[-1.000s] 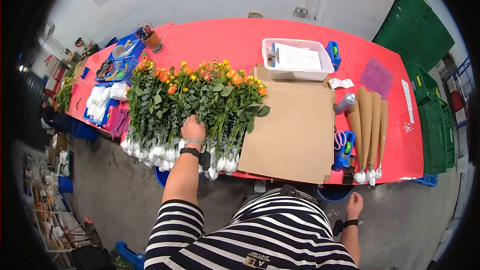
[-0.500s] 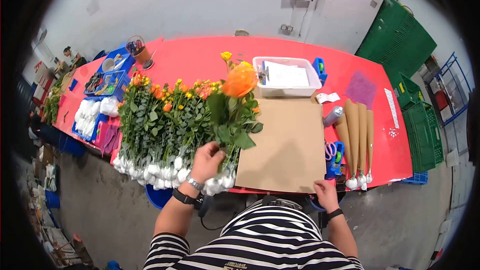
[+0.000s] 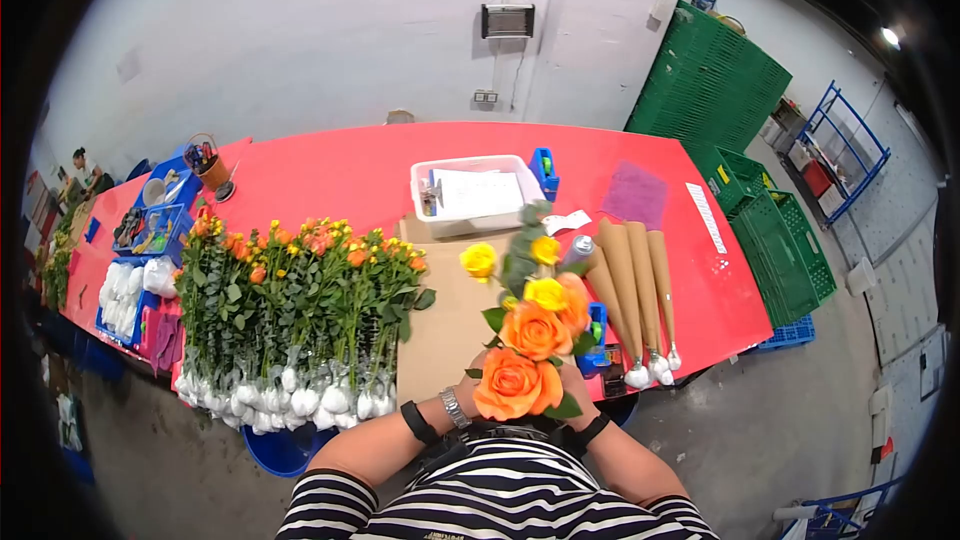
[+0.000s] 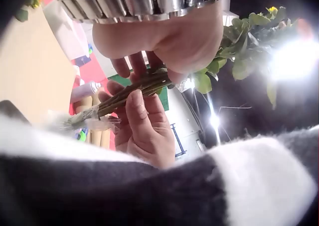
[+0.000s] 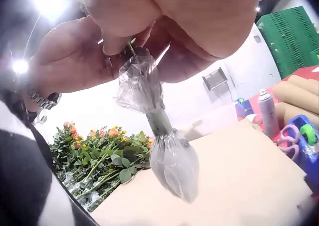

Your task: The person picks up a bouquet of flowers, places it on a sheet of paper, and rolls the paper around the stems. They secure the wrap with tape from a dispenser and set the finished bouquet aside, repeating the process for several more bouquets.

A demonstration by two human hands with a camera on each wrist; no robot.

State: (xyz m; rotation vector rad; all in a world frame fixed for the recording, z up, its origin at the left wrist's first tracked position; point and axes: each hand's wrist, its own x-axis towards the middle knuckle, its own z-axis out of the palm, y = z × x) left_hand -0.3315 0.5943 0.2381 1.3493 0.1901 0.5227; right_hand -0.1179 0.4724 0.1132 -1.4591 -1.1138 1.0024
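head view: rose bouquet held up in front of the torso, by the brown paper, blooms facing the camera. left hand curled round the stems; right hand pinches them nearer the wrapped end. judging by looks: light, top-heavy. stems fairly stiff, maybe damp and slick; petals soft, bruise easily. best grip is mid-stem, firm, no crushing, hands off blooms. white bulb at the base looks soft, its clear film could slip or tear, so don't lift by it
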